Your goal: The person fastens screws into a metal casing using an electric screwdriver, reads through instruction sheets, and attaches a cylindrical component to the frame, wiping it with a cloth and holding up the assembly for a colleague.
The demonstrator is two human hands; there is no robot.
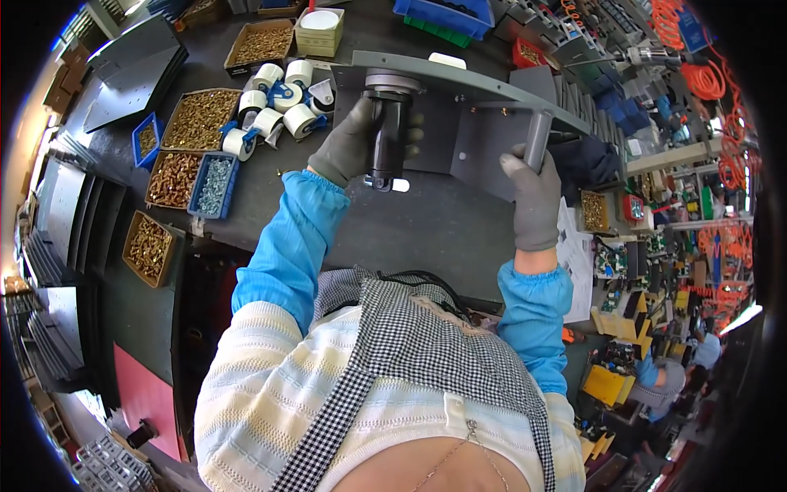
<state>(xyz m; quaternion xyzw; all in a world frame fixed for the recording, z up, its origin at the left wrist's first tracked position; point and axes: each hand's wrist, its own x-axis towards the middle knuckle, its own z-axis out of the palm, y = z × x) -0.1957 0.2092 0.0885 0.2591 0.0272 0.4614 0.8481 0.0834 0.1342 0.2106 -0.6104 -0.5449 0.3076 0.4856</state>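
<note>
Cylinder (394,131) at metal frame's (485,157) left end; left of it, casters (301,120) on workbench (426,234); farther left, 5 fastener boxes (211,214).

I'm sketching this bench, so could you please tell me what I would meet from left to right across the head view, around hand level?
Small blue bin, white casters, black cylinder in the left gloved hand, grey tube at the right gloved hand, box of brass-coloured fittings, small red bin.

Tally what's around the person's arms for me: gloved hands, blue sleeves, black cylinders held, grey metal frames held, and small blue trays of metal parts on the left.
Gloved hands: 2 (left hand, right hand)
Blue sleeves: 2
Black cylinder: 1
Grey metal frame: 1
Small blue trays: 2
Total: 8
</note>
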